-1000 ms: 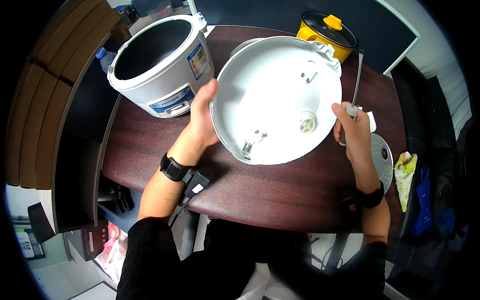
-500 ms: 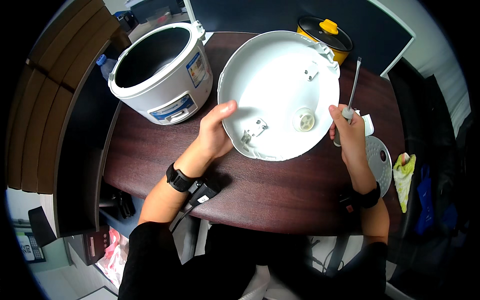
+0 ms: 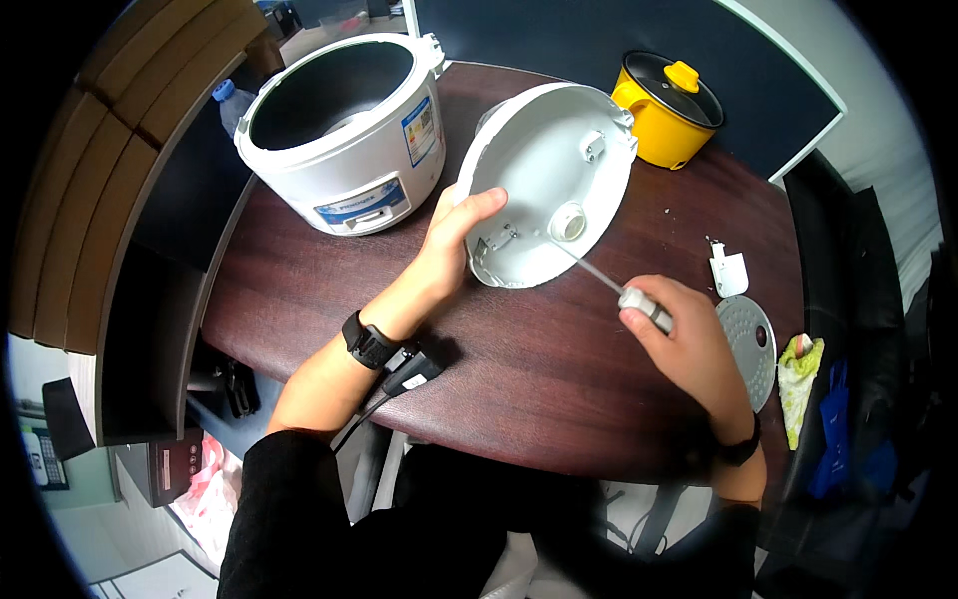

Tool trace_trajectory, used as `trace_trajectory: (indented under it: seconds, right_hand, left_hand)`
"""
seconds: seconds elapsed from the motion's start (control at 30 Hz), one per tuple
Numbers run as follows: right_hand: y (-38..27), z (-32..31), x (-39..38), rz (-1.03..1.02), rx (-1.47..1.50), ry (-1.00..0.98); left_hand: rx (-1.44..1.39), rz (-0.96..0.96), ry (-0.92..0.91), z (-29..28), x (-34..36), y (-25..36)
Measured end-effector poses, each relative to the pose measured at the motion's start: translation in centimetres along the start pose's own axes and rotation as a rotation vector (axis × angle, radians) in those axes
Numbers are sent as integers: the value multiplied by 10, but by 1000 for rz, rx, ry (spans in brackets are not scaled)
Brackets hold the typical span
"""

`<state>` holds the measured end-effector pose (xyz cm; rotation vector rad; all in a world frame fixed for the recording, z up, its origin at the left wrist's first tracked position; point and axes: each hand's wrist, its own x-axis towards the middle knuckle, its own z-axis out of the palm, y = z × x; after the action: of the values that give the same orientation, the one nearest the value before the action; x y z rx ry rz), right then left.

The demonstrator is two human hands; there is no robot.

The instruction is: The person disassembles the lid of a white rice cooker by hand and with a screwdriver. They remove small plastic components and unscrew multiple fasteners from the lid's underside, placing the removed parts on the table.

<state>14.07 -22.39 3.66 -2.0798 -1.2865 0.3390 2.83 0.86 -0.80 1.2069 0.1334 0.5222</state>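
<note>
My left hand (image 3: 449,238) grips the left rim of a white rice cooker lid shell (image 3: 529,150), thumb over the edge and fingers hidden behind it. The lid is tilted, its hollow inside turned toward the right. Inside sit a round vent cup (image 3: 569,222) and small bracket mounts. My right hand (image 3: 679,334) is closed round the pale handle of a screwdriver (image 3: 605,276). Its shaft points up and left into the lid, with the tip close to the vent cup; whether it touches cannot be made out. The white rice cooker body (image 3: 339,165) stands uncovered at the back left.
At the back right stands a yellow pot (image 3: 667,120) with a dark lid. A small white plastic part (image 3: 728,272) and a perforated metal disc (image 3: 746,349) lie on the right, near a yellow-green cloth (image 3: 796,384). A black plug-like block (image 3: 411,373) rests by the front edge.
The lid has tilted and shifted left. My right hand has left its rim and swung the screwdriver from pointing upward to pointing into the lid. The view has shifted slightly.
</note>
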Motion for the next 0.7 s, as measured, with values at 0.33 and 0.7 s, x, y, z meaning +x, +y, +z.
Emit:
trace_trajectory:
  seconds: [0.33,0.7]
  right_hand:
    - [-1,31,-4,17,86,-3]
    - [-4,36,-7,30,97,-30]
  left_hand:
    - [81,47,-80,1,0,-1]
    - [53,39,-68,-2,1,-4]
